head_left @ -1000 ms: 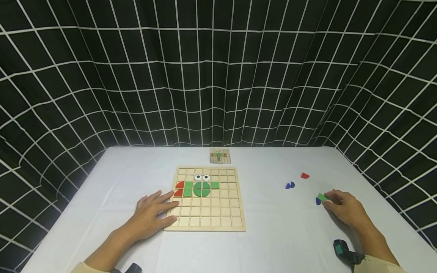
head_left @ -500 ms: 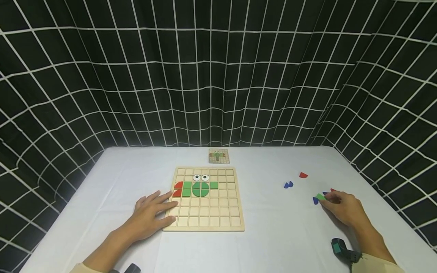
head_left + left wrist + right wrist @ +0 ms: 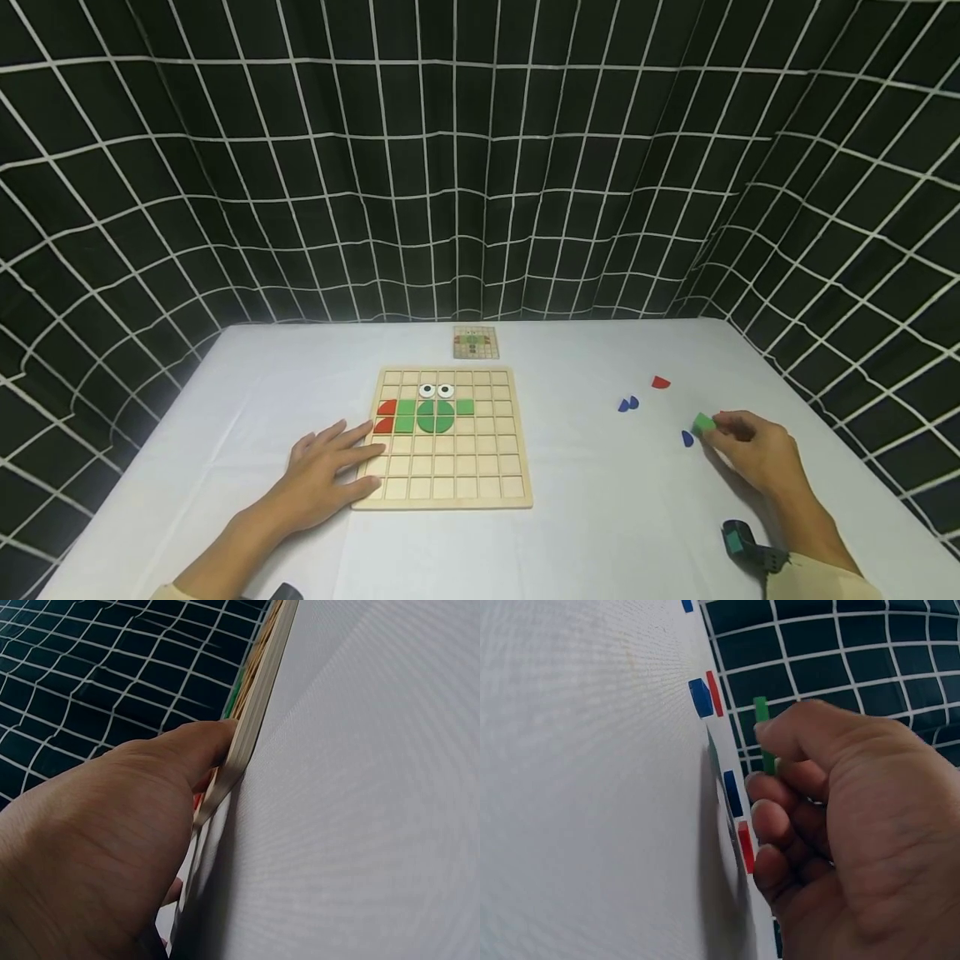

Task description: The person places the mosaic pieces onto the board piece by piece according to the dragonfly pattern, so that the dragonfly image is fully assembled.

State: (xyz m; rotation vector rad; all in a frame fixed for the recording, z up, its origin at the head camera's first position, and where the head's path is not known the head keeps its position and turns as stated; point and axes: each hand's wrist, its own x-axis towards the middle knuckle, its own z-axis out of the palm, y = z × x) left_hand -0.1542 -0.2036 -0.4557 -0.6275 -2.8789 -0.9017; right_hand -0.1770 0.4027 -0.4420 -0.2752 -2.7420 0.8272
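My right hand (image 3: pixel 757 454) pinches a green square tile (image 3: pixel 703 424) between thumb and fingers. In the right wrist view the green tile (image 3: pixel 761 709) stands above the tabletop, thumb over its near face. A blue rounded piece (image 3: pixel 687 438) lies just left of this hand. Low in the right wrist view, a red piece (image 3: pixel 745 847) and a blue piece (image 3: pixel 733 795) lie below the fingers. My left hand (image 3: pixel 322 475) rests with spread fingers on the left edge of a wooden grid board (image 3: pixel 442 503). Its thumb touches the board's edge (image 3: pixel 259 712) in the left wrist view.
On the board sit red quarter-rounds (image 3: pixel 387 407), green squares (image 3: pixel 405 416), a green circle of quarters (image 3: pixel 435 417) and two eye discs (image 3: pixel 446 391). A small pattern card (image 3: pixel 476 342) lies behind. Two blue pieces (image 3: pixel 624 406) and a red piece (image 3: pixel 661 382) lie right of the board.
My right hand has picked up the green tile, now tilted and away from the blue piece it overlapped. The left hand stays on the board. The head view has shifted slightly.
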